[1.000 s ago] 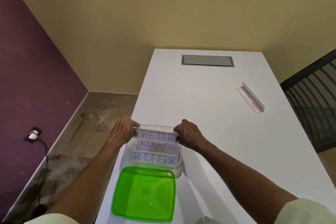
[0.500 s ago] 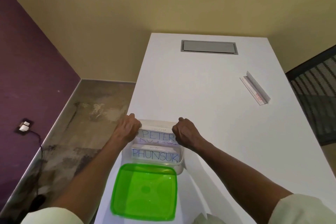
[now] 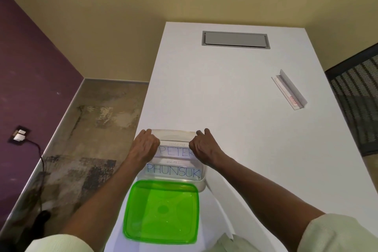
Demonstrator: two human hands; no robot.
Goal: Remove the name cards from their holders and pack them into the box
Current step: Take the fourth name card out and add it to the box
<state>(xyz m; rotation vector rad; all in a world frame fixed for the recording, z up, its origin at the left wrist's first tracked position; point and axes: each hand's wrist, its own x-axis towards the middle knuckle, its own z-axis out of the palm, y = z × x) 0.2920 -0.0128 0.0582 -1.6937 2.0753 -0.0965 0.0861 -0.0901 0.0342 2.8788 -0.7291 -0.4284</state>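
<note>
A clear plastic box [image 3: 201, 182] stands at the near left edge of the white table [image 3: 225, 92]. Inside it a card reading PETER [image 3: 176, 151] lies behind a card reading PHUNSUK [image 3: 173, 171]. My left hand [image 3: 144, 146] pinches the PETER card's left end and my right hand [image 3: 202, 146] pinches its right end, both with curled fingers down inside the box. A clear name card holder [image 3: 289, 90] lies at the right side of the table, holding no card that I can see.
The box's green lid [image 3: 161, 213] lies flat just in front of the box. A grey cable hatch [image 3: 235, 39] is set into the far end of the table. A dark mesh chair [image 3: 356, 104] stands off the right edge. Bare floor lies to the left.
Both hands lowered the PETER card into the box, and it now covers the KOSAKSI card that showed earlier. The view tilted down.
</note>
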